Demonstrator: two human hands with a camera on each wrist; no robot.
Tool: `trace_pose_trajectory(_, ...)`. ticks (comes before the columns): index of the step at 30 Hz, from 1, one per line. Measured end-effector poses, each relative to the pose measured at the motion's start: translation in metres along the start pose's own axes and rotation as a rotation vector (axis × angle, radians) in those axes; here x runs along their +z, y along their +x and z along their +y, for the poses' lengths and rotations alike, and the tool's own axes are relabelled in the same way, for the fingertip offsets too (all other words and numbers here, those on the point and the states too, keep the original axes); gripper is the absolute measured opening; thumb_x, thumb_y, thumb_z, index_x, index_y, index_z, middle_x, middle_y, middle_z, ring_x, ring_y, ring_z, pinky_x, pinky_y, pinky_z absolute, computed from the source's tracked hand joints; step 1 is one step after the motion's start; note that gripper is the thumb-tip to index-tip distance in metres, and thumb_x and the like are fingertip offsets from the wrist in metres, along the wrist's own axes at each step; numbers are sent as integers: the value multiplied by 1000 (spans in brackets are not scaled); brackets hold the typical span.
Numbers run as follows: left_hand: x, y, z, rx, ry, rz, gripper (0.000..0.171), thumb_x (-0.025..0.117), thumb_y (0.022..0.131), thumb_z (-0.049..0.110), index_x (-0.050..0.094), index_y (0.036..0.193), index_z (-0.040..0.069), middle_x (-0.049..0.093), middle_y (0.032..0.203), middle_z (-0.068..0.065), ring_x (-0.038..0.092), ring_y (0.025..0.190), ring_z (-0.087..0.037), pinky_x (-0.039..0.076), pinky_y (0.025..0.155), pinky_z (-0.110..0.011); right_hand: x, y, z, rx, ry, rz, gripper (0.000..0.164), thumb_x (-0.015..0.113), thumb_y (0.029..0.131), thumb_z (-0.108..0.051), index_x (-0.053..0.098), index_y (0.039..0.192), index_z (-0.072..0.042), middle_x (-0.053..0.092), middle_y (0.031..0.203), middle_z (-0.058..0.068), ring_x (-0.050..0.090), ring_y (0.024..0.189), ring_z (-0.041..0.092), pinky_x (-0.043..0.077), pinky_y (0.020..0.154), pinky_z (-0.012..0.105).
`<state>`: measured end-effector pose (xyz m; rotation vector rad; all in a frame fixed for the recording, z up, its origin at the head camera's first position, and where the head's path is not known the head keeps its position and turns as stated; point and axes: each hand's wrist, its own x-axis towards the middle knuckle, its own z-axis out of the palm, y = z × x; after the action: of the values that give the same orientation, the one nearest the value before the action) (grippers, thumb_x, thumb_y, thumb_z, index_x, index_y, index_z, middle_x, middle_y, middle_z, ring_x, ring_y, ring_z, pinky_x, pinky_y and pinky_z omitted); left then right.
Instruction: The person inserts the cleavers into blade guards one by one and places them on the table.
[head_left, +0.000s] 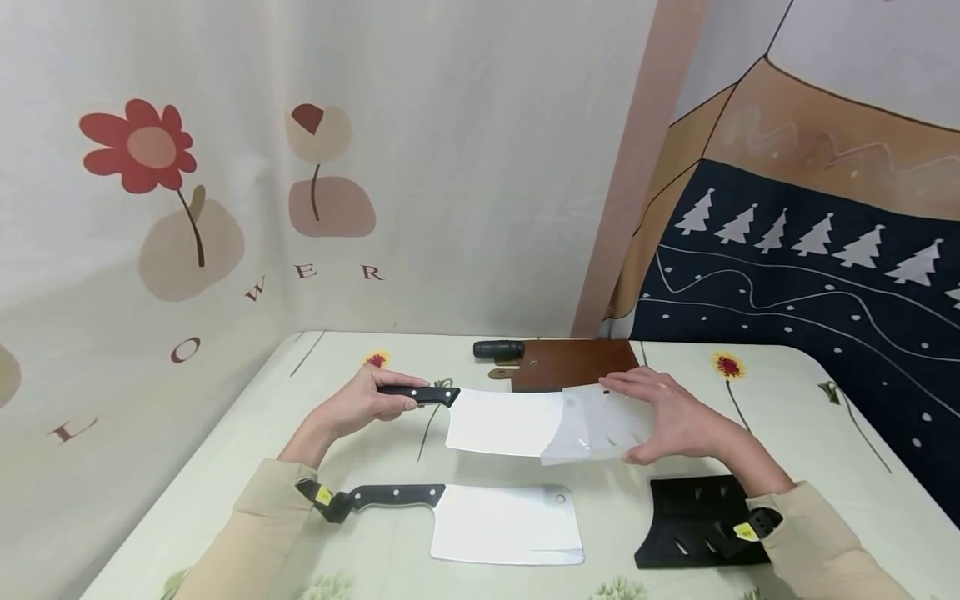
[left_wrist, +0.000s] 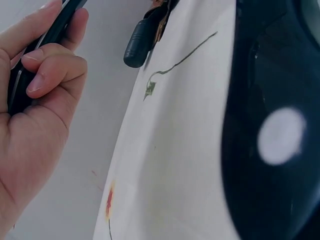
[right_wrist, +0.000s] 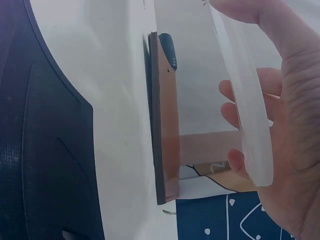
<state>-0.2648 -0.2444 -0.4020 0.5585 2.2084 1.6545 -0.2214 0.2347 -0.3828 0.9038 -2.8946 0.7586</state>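
Note:
In the head view my left hand [head_left: 365,400] grips the black handle of a cleaver [head_left: 501,421], held level above the table. The fingers curl round that handle [left_wrist: 20,85] in the left wrist view. A translucent white blade sheath [head_left: 600,425] covers the far end of the blade. My right hand [head_left: 678,419] pinches the sheath across its width, thumb at the near edge and fingers at the far edge; the sheath [right_wrist: 247,100] also shows within the hand in the right wrist view. Nearer me a second cleaver [head_left: 510,525] lies bare on the table, handle to the left.
A black blade sheath [head_left: 690,525] lies at the right front, under my right wrist. At the back rests a brown sheath [head_left: 577,362] with a dark-handled knife [head_left: 498,350] in it. A flower-print cloth covers the table [head_left: 345,354]; curtains hang behind.

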Motion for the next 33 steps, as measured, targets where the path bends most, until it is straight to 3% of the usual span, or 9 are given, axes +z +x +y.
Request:
trace_pose_trajectory(11, 10, 4, 2, -12, 33, 50, 37, 75, 90, 2, 69, 126, -6, 62, 97, -13, 44, 64, -15, 36, 57, -25, 1, 7, 2, -24, -14, 1, 92, 90, 63, -37, 59, 144, -7, 55, 145, 19, 43, 132, 42, 38, 100, 68)
trace_pose_trajectory(18, 31, 17, 8, 2, -21, 0, 40, 74, 92, 5, 67, 130, -7, 64, 92, -12, 42, 61, -14, 33, 56, -24, 15, 19, 0, -55, -5, 15, 91, 90, 63, -38, 60, 142, -5, 58, 142, 17, 48, 127, 38, 42, 98, 67)
trace_pose_trajectory(33, 44, 19, 7, -29, -15, 68, 39, 76, 91, 6, 69, 128, -3, 67, 97, -10, 48, 67, -16, 39, 57, -25, 16, 16, 3, -36, -15, 21, 91, 89, 61, -34, 61, 141, -4, 58, 141, 19, 47, 129, 41, 38, 101, 69)
